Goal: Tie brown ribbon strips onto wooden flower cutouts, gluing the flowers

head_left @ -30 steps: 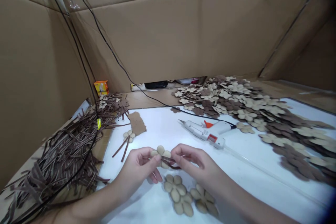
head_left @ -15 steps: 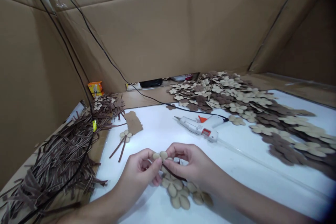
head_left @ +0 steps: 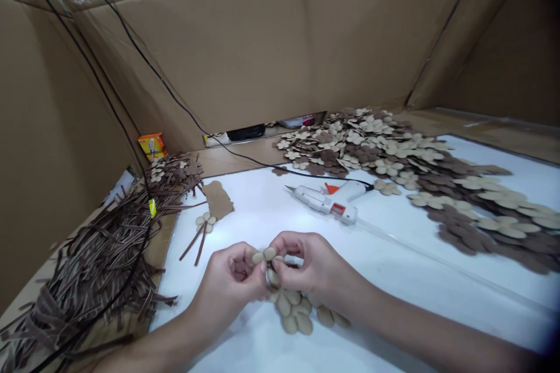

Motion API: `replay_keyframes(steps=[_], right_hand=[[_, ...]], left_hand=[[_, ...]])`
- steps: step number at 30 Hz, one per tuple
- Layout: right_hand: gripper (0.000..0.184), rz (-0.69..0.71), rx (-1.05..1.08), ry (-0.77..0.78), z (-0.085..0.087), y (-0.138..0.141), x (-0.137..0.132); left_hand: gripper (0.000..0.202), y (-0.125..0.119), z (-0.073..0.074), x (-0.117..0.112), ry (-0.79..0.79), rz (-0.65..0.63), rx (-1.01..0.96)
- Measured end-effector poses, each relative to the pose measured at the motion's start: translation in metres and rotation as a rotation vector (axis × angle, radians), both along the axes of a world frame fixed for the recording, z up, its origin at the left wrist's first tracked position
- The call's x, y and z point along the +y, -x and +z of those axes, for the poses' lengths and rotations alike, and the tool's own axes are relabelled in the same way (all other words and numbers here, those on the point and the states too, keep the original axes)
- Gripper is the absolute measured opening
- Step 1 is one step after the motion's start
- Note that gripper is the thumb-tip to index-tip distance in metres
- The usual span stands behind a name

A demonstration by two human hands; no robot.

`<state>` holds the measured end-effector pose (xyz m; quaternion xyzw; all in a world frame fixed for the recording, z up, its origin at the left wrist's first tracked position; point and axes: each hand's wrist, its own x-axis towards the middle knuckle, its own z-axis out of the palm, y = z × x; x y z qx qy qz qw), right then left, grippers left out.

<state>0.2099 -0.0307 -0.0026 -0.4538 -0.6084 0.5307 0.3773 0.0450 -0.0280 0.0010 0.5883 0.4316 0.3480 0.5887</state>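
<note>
Between my two hands is a small beige flower cutout, its petals poking up above the fingertips. My left hand pinches it from the left side. My right hand closes on it from the right, thumb and fingers pressed together; a dark strip seen there earlier is now mostly hidden. Just below, several more beige flowers lie on the white board, partly covered by my right hand. Beyond the hands, a white glue gun rests on its side, with a clear glue stick trailing from its back.
Brown strips are heaped at the left, under a black cable. A beige flower with two strips lies beside a cardboard scrap. Beige and brown flowers pile up at the back right. Cardboard walls surround the table.
The view has shifted slightly. My hands stay together on the flower; the dark strip that stretched below my right hand has been drawn in and hardly shows.
</note>
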Motion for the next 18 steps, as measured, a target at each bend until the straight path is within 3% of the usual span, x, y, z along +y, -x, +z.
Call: replay_keyframes(steps=[7,18], right_hand=[[0.009,0.061,0.005,0.060,0.0101,-0.0029,0.0019],[0.004,0.055,0.052,0.126,0.0029,-0.0007,0.0041]], left_hand=[[0.027,0.0003,0.0015,-0.0015,0.007,0.005,0.023],[0.026,-0.0022,0.0036,-0.0010,0.008,-0.011,0.065]])
